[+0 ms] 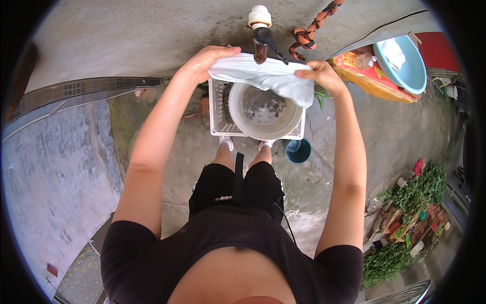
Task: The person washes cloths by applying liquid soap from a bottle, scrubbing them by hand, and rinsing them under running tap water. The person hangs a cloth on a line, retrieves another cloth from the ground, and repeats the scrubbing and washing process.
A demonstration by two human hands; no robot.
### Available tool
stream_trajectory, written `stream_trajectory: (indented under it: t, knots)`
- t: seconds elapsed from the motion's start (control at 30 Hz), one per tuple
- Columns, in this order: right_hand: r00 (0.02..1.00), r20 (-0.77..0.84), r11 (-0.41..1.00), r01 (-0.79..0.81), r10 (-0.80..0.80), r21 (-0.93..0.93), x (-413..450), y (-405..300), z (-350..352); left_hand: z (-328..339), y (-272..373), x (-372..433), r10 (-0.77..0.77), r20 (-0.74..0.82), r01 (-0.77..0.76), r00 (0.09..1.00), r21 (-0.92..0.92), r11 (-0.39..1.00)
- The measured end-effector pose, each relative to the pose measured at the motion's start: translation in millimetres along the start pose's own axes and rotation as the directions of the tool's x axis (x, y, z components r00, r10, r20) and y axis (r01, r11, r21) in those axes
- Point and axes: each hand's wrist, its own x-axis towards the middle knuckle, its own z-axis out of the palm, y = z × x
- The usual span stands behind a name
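Note:
A white cloth (265, 76) is stretched sideways between my two hands, just below a wall tap (261, 45) with a dark lever handle. My left hand (207, 62) grips its left end, thumb along the top edge. At the other end, my right hand (321, 76) pinches the cloth, and a loose fold hangs down on that side. Beneath it sits a round metal basin (237, 117), its far rim hidden by the cloth. The basin rests on a white plastic crate (217, 110). Whether water runs from the tap I cannot tell.
A blue-green bucket (299, 152) stands on the concrete floor, right of the crate. At upper right, a light-blue basin (412, 72) holding something white leans on a red-and-yellow package (364, 72). A braided rope (305, 36) hangs by the tap. Green plants (417, 190) grow farther right.

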Motion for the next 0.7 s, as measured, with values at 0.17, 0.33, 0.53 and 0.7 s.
stream_trajectory:
  t: [0.17, 0.33, 0.53, 0.7]
  knots:
    - [1.0, -0.013, 0.729, 0.006, 0.004, 0.685, 0, 3, 7, 4, -13, -2, -0.175, 0.054, -0.003, 0.983, 0.96, 0.281]
    - [0.994, -0.04, 0.541, -0.022, 0.102, 0.841, 7, 5, 6, -8, -21, 8, -0.089, 0.096, -0.032, 0.991, 0.837, 0.546]
    - [0.988, 0.154, 0.939, -0.082, 0.031, 0.335, -11, 8, 7, -6, -28, 3, 0.171, 0.021, -0.169, 0.985, -0.055, 0.984]
    - [0.987, -0.16, 0.952, -0.046, -0.003, -0.302, -12, 14, 21, 24, -27, -13, 0.405, 0.076, -0.389, 0.911, 0.485, 0.783]
